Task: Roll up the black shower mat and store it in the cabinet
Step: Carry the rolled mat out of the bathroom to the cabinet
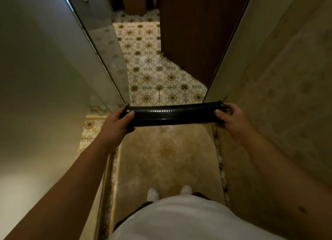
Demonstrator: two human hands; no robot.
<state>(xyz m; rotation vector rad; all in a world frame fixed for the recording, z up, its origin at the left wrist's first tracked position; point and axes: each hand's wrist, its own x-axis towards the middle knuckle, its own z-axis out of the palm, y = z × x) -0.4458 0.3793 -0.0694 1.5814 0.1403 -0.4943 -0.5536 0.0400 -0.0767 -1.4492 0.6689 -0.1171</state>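
Already the mat (173, 115) is a tight black roll, lying crosswise in the middle of the frame, lifted off the shower floor (167, 150) and held level between both hands. The left hand (118, 120) wraps the roll's left end, thumb on top and fingers curled beneath; the right hand (231, 116) grips the right end the same way, fingers closing over the rim. Rolling looks done, so what remains is the carry and the stowing.

To do that well, keep pressure inward on both ends so the coil cannot spring loose, and keep the loose edge trapped under the fingers. The opening ahead is narrow: a glass panel (100, 47) runs down the centre left and a dark wooden door (194, 33) stands at the upper right, with patterned tile (152, 74) between them. The roll spans nearly that whole gap, so turning it endwise or upright before stepping out should avoid knocking the glass. No cabinet is clearly in view, so its place cannot be told.
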